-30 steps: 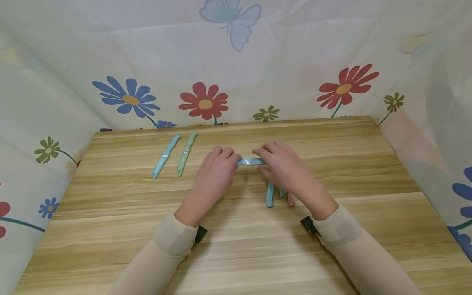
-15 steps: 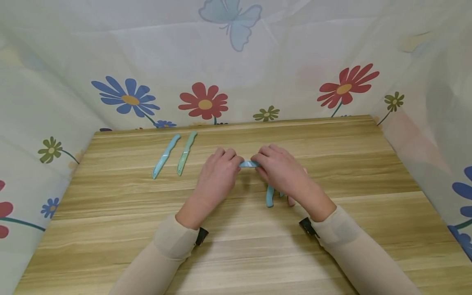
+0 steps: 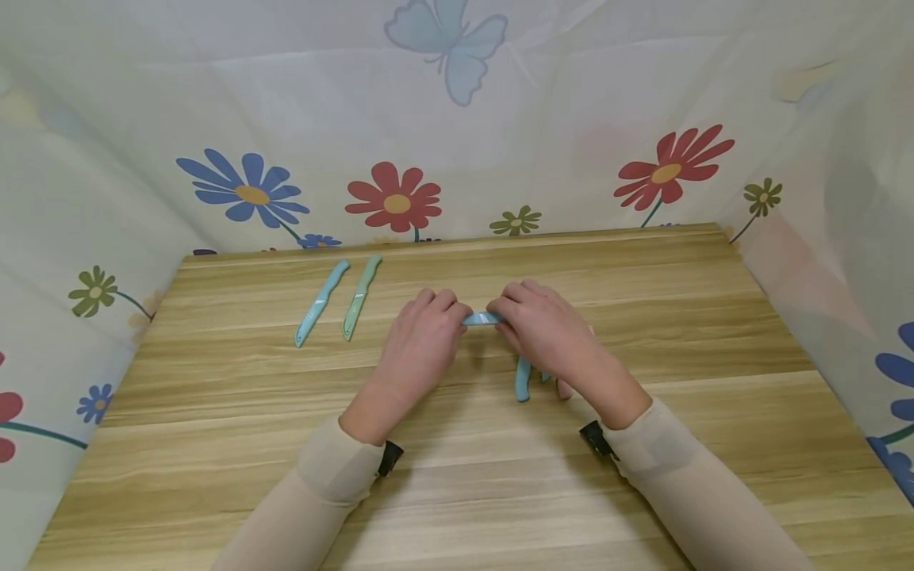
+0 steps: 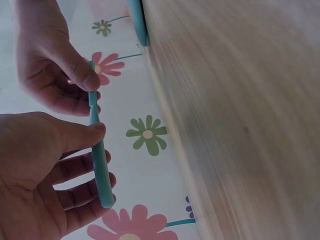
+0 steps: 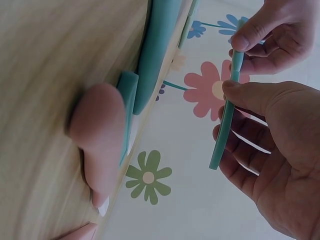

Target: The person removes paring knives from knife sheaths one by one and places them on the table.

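Observation:
Above the table, a light-blue knife [image 3: 482, 318] is held level between the two hands, its blade side in a sheath. My left hand [image 3: 426, 329] pinches the rounded handle [image 4: 103, 179] between thumb and fingers. On the other side, my right hand [image 3: 546, 327] grips the flat, square-ended sheath [image 5: 222, 135]. The two thumbs lie near the join, where a short stretch of the knife shows. Below my right hand, a blue handle [image 3: 524, 381] and a pink handle [image 5: 100, 125] lie on the table, partly covered by that hand in the head view.
Farther left on the wooden table [image 3: 214, 396] lie a blue sheathed knife [image 3: 323, 303] and a green sheathed knife [image 3: 362, 297], side by side. A teal flat piece [image 5: 128, 102] rests by the pink handle. A flower-print curtain [image 3: 557, 143] borders the table's back and sides.
Compared with one second ago, the hands have come closer together, and less of the knife shows between them. Over the last half second they have barely moved.

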Demonstrator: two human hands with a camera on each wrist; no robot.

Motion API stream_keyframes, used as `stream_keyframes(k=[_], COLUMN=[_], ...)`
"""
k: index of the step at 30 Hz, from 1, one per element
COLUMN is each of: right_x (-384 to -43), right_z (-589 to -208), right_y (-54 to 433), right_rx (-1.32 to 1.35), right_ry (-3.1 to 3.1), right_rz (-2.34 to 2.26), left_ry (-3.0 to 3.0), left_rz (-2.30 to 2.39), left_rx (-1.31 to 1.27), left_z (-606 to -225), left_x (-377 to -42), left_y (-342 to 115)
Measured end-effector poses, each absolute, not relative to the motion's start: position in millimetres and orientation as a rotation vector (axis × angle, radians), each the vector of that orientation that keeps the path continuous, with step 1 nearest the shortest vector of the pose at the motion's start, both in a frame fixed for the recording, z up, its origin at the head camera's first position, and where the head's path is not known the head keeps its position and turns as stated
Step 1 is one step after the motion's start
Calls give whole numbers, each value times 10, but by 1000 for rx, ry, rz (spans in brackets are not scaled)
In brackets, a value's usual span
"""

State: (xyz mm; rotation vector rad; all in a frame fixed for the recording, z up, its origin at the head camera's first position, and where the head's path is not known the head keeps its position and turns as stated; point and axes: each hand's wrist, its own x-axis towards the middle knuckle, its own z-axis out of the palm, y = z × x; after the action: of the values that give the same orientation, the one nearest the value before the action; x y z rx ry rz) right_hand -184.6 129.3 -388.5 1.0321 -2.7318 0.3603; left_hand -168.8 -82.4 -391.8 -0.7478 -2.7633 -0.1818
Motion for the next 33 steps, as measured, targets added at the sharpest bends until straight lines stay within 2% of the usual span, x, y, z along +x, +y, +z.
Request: stream_keyframes(k=[33], right_x=[-1841], right_z=[-3878], right_y=[1298], right_rx=[1014], right_ry=[-2744], right_rz=[352], left_ry=[-2751], left_rz=[-212], left_rx=[-742], left_z=[-3918], left_x=[-1683], left_y=[-856])
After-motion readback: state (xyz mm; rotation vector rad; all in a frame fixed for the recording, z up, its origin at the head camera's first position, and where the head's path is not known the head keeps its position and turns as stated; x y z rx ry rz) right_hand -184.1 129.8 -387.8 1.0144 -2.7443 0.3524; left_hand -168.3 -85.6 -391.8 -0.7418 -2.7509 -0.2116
